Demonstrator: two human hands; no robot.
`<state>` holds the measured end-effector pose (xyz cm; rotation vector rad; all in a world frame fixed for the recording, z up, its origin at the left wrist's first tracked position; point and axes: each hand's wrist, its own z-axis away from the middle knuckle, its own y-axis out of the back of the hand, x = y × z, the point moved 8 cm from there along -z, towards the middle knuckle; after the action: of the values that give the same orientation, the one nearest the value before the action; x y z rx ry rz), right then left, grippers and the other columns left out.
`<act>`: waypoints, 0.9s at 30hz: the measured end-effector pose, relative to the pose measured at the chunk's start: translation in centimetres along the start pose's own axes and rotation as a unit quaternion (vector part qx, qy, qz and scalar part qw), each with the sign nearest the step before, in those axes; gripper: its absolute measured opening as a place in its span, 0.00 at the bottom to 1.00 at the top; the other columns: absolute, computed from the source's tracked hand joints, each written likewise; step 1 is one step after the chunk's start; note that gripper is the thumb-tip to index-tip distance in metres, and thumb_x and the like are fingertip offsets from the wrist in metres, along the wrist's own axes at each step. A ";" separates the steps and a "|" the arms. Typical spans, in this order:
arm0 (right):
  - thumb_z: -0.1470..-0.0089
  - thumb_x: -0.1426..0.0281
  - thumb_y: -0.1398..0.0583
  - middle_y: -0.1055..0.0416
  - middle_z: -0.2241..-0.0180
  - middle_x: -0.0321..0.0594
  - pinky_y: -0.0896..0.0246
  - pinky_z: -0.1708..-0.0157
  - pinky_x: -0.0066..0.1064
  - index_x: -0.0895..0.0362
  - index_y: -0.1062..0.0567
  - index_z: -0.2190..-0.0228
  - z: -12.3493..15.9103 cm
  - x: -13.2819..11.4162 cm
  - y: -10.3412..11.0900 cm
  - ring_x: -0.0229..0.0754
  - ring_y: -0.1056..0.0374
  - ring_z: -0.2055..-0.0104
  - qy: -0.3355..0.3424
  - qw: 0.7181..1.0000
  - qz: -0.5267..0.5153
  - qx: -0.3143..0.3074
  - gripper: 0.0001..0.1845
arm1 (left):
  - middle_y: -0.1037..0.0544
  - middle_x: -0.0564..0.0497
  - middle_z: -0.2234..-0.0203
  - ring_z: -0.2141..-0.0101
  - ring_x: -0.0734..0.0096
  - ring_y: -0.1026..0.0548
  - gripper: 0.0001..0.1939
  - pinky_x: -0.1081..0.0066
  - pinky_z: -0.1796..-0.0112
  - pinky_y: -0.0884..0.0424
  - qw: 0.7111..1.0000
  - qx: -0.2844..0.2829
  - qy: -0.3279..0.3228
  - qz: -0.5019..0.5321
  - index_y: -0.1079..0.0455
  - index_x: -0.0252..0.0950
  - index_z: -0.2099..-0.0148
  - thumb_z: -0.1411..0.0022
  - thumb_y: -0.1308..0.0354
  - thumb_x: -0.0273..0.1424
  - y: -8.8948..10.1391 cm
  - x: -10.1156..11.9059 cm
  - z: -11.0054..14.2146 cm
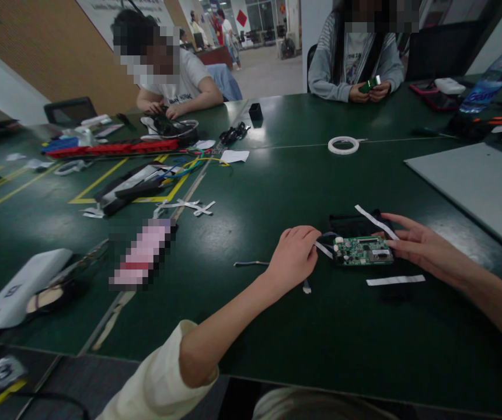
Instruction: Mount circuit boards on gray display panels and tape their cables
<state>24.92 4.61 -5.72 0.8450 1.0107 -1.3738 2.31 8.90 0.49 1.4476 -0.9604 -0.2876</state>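
A green circuit board (362, 251) with white connectors lies at front right, in front of a black case (351, 224) partly hidden behind it. My left hand (293, 254) is closed at the board's left side, pinching a thin dark cable (330, 234); a white strip runs from the fingers toward the board. My right hand (426, 248) grips the board's right edge, thumb in front and fingers behind. A white tape strip (376, 221) slants up from beside those fingers. Another white strip (395, 280) lies in front of the board. Short cable ends (251, 263) show around my left hand.
A phone (143, 254) and a white device (23, 289) lie left. Tape pieces (196, 206), a tape roll (343, 145) and a black box (255, 112) are farther back. A grey panel (478, 186) lies right. Two people sit opposite, one holding a green item (369, 85).
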 end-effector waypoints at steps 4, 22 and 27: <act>0.50 0.60 0.37 0.31 0.49 0.43 0.31 0.52 0.42 0.46 0.47 0.38 0.3 -0.3 -0.5 0.48 0.31 0.51 0.014 0.996 0.083 0.012 0.42 | 0.29 0.47 0.51 0.47 0.64 0.33 0.15 0.54 0.46 0.37 1.000 -0.004 -0.002 -0.006 0.34 0.34 0.50 0.37 0.54 0.22 0.3 0.1 -0.1; 0.42 0.55 0.48 0.30 0.53 0.44 0.36 0.54 0.41 0.53 0.34 0.46 0.8 -3.9 3.6 0.47 0.32 0.56 0.207 0.819 0.490 0.213 0.26 | 0.29 0.48 0.51 0.47 0.66 0.33 0.15 0.55 0.45 0.38 1.000 -0.016 -0.002 -0.026 0.33 0.34 0.50 0.36 0.54 0.23 0.4 -0.2 -0.2; 0.42 0.54 0.52 0.41 0.44 0.57 0.53 0.41 0.44 0.66 0.37 0.44 0.7 -3.7 12.3 0.54 0.46 0.41 0.222 0.664 0.622 0.350 0.34 | 0.29 0.49 0.51 0.48 0.68 0.33 0.15 0.57 0.45 0.38 1.000 -0.005 -0.005 -0.030 0.34 0.35 0.49 0.36 0.53 0.23 0.3 -0.1 -0.1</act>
<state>37.42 5.89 -3.07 2.0133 -0.0345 -0.2393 2.15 9.10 0.73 1.4694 -0.9246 -0.3437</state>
